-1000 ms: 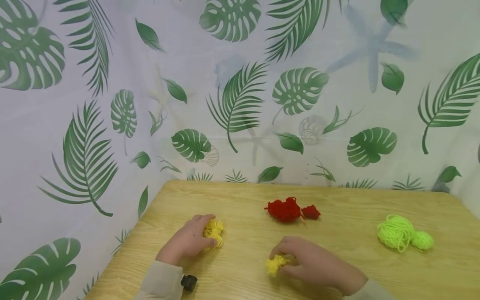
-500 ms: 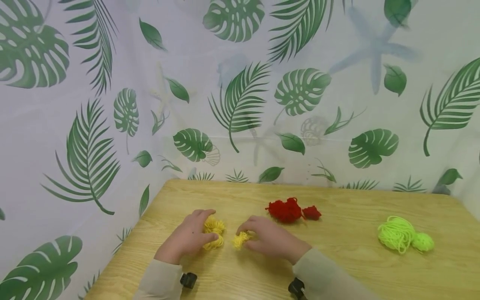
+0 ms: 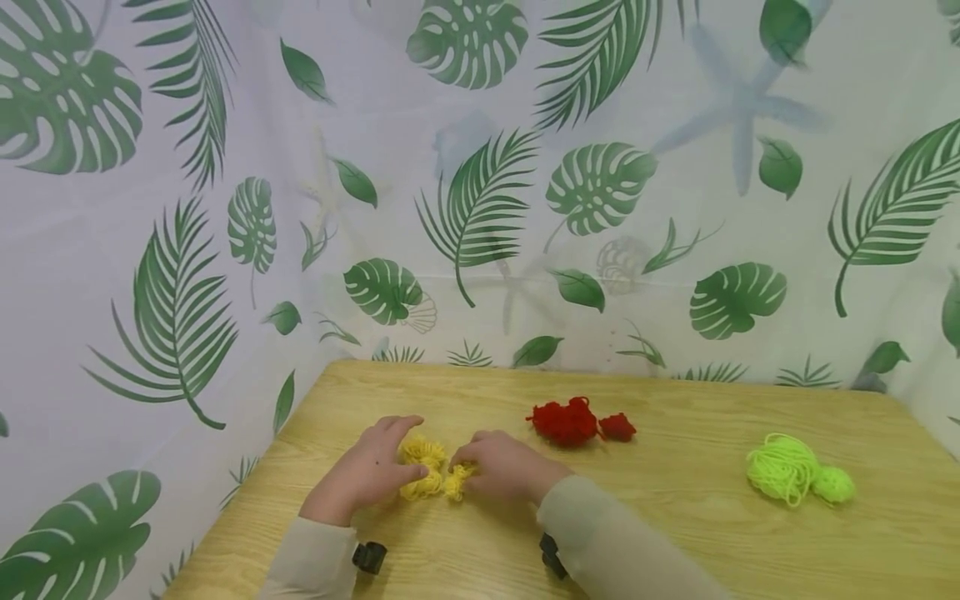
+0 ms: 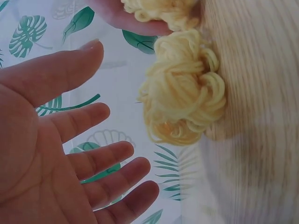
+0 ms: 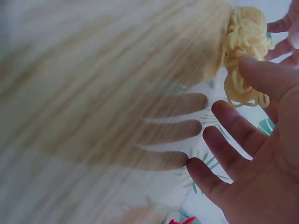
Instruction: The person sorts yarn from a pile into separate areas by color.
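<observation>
A larger yellow yarn bundle (image 3: 422,454) lies on the table left of centre, its loops loose in the left wrist view. Beside it is a smaller yellow yarn ball (image 3: 456,483), close against its right side. My left hand (image 3: 367,471) stands just left of the larger bundle; its fingers (image 4: 100,158) are spread and apart from the yarn. My right hand (image 3: 506,467) pinches the smaller ball, with the thumb (image 5: 268,77) on the near side and the index finger partly hidden behind the yarn. The other right fingers extend towards the tabletop.
Farther back on the wooden table (image 3: 660,517) lie a large red yarn bundle (image 3: 566,422) and a small red one (image 3: 618,427). At the right sit a large neon green yarn bundle (image 3: 782,469) and a smaller ball (image 3: 833,484). A leaf-patterned cloth (image 3: 480,333) stands behind.
My right hand has carried the smaller yellow yarn ball leftward and away from me, up beside the larger bundle. The left hand has stayed nearly in place beside that bundle.
</observation>
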`<control>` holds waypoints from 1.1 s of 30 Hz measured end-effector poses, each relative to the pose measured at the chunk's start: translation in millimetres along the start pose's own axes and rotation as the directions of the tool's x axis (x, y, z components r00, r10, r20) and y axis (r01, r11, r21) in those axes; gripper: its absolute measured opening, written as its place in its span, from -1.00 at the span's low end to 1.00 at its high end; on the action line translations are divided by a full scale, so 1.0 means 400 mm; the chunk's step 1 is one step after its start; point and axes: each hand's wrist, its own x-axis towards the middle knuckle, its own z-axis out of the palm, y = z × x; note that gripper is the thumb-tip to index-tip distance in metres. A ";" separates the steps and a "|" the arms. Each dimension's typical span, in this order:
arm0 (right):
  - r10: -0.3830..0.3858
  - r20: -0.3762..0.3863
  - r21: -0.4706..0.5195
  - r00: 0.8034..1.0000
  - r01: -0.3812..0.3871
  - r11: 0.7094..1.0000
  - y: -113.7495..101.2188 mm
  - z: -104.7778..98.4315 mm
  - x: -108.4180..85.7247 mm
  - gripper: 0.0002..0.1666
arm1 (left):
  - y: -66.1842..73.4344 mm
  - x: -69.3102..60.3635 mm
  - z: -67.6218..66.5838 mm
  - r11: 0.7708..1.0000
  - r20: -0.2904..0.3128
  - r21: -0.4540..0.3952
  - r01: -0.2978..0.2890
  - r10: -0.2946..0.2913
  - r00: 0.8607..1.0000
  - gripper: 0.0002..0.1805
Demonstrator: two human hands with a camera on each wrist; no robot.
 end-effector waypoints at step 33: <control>0.081 -0.358 -0.294 0.930 -0.195 0.936 0.180 -0.144 -0.222 -0.37 | 0.048 0.022 0.031 0.931 -0.171 0.330 -0.157 0.222 0.960 -0.06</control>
